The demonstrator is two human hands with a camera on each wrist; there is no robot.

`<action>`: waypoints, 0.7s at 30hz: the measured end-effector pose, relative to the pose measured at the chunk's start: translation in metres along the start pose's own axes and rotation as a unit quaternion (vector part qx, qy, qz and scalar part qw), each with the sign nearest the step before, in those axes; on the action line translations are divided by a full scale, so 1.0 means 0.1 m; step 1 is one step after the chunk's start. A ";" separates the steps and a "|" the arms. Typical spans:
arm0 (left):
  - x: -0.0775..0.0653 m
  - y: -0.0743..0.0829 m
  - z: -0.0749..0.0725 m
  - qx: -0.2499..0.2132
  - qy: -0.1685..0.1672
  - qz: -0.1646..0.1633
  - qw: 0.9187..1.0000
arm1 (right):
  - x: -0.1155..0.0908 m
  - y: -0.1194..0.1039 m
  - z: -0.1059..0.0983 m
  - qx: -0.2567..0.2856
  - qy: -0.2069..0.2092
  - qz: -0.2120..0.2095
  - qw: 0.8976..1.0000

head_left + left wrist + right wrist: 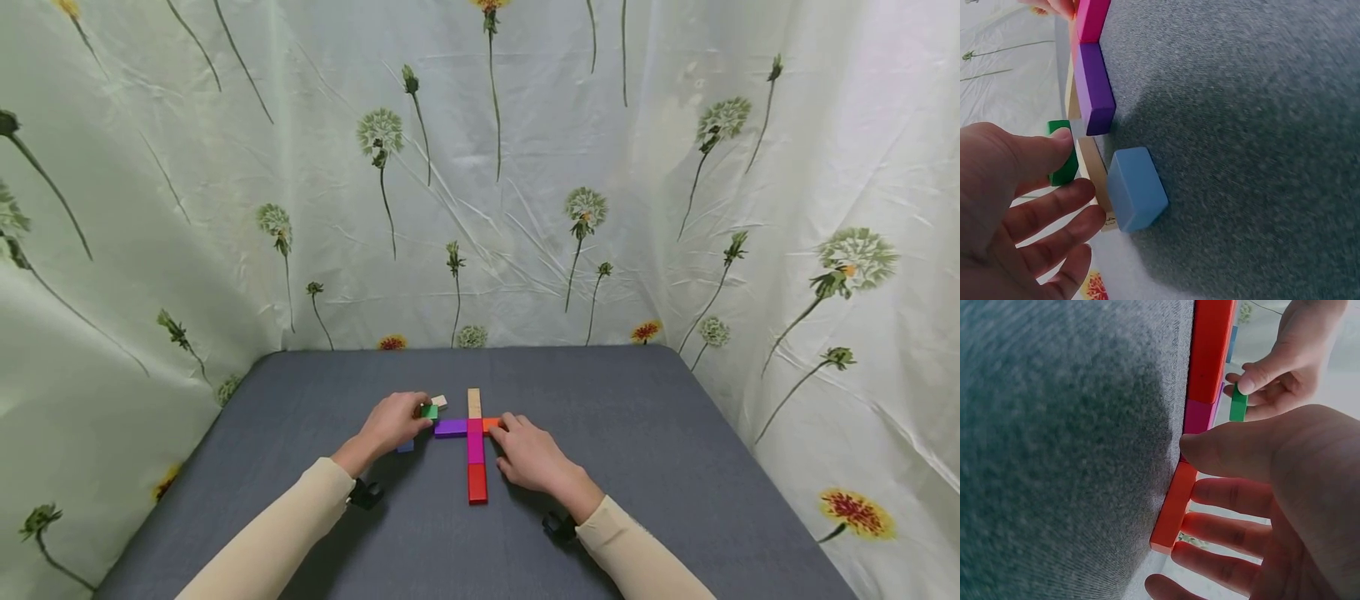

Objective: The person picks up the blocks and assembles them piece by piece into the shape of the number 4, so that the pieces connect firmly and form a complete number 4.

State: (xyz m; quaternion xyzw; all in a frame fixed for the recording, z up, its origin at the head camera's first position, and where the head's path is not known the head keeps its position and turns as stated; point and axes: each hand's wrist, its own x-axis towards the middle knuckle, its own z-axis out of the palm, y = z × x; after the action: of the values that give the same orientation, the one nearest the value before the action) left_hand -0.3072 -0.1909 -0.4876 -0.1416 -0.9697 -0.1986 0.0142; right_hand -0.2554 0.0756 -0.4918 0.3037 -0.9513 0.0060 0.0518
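My left hand (392, 421) pinches a green block (1064, 170) between thumb and fingers, just above the table. Near it lie a blue block (1137, 187) and a pale wooden block (1093, 167). My right hand (534, 452) has its thumb and fingers about an orange block (1174, 509), whose left end meets a magenta block (476, 442). A purple block (451, 428) joins the magenta one's left side, a red block (477, 485) its near end and a plain wood block (474, 403) its far end. Together they form a cross shape.
The blocks lie on a dark grey cloth-covered table (622, 392). A pale curtain (510, 275) printed with dandelions hangs behind the table and along both sides. Dark wrist straps (366, 493) sit below the cream sleeves (281, 529).
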 end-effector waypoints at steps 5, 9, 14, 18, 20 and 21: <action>-0.04 -0.02 -0.01 0.005 0.000 0.011 1.000 | 0.00 0.01 0.01 0.002 -0.002 0.001 1.000; -0.06 -0.04 -0.02 0.010 -0.001 0.021 1.000 | 0.01 0.01 0.01 0.002 0.003 -0.002 1.000; -0.08 -0.07 -0.01 0.015 -0.010 0.024 1.000 | 0.01 0.01 0.01 -0.001 0.006 -0.004 1.000; -0.10 -0.07 0.00 0.019 -0.007 0.035 0.999 | 0.01 0.01 0.01 -0.005 0.003 -0.001 1.000; -0.11 -0.06 0.00 0.021 -0.008 0.040 0.999 | 0.01 0.00 0.01 -0.006 0.001 0.002 1.000; -0.12 -0.06 0.01 0.022 -0.008 0.042 0.999 | 0.01 0.00 0.01 -0.006 -0.002 0.003 1.000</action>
State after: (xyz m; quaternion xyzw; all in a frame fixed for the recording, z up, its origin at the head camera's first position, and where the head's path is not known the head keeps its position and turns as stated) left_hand -0.2973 -0.1989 -0.4913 -0.1837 -0.9671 -0.1753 0.0177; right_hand -0.2560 0.0752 -0.4928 0.3006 -0.9523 0.0000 0.0520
